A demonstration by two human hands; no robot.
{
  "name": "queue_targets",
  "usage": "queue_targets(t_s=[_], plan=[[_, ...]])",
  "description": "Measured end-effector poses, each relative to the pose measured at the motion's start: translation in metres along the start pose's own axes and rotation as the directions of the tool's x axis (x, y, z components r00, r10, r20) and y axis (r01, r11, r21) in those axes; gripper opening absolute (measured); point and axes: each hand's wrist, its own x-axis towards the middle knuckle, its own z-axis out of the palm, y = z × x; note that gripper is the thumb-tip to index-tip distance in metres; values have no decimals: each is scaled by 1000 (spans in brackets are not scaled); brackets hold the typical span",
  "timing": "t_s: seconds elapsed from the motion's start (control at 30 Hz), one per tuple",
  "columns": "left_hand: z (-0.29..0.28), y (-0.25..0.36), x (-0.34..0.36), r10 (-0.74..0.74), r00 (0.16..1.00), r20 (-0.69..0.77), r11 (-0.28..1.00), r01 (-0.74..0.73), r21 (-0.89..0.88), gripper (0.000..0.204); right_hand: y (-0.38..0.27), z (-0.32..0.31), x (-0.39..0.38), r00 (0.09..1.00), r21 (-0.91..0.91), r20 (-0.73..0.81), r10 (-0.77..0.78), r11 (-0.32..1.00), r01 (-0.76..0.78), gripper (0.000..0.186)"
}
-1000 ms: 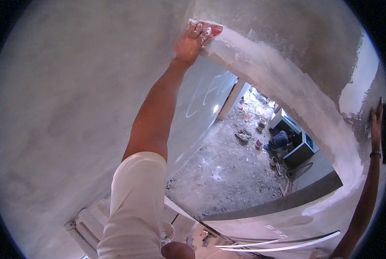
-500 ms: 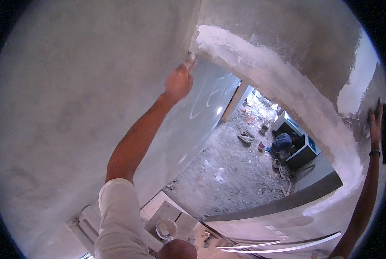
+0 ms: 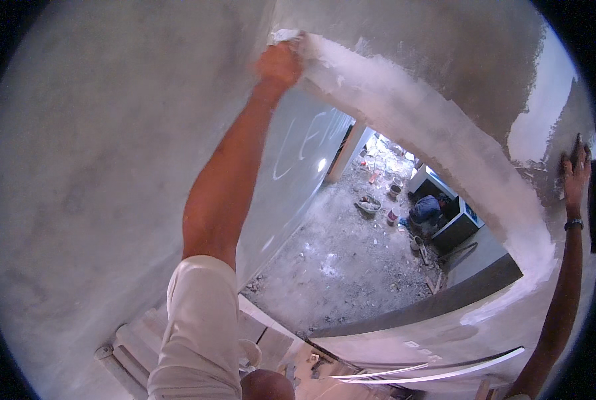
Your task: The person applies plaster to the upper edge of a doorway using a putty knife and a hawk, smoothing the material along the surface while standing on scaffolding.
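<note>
My left hand [image 3: 279, 63] is raised to the upper end of a white plaster band [image 3: 385, 87] above the opening, closed on a putty scraper [image 3: 297, 39], which is smeared and mostly hidden behind my fingers. The band runs from the top corner down to the right along the edge. My right hand [image 3: 577, 175] rests open, fingers spread, on the wall at the far right, beside a white filler patch [image 3: 539, 93].
Through the opening, a crouching person [image 3: 426, 212] works at a cabinet [image 3: 458, 230] among buckets [image 3: 395, 190] on a rubble floor [image 3: 331, 267]. Pipes [image 3: 111, 357] lean at lower left; long white strips [image 3: 431, 377] lie along the bottom right, near a bucket [image 3: 251, 355].
My left hand dropped from the band's top end half a second ago and is now back up there with the scraper. The view has shifted slightly; my right hand stays on the wall.
</note>
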Motion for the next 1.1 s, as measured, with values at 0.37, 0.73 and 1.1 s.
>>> queue_targets(t_s=[0.37,0.73,1.1], plan=[[-22,36,-68,26,994,-108,933,-62,-354,32,29,16,-2,998,29,16,67,997,-68,58],[2,3,12,-280,960,-5,960,280,-21,24,1,-9,3,998,10,39,51,999,-52,59],[27,49,-11,-221,973,69,975,222,-22,22,23,20,4,996,89,77,53,994,-60,62]])
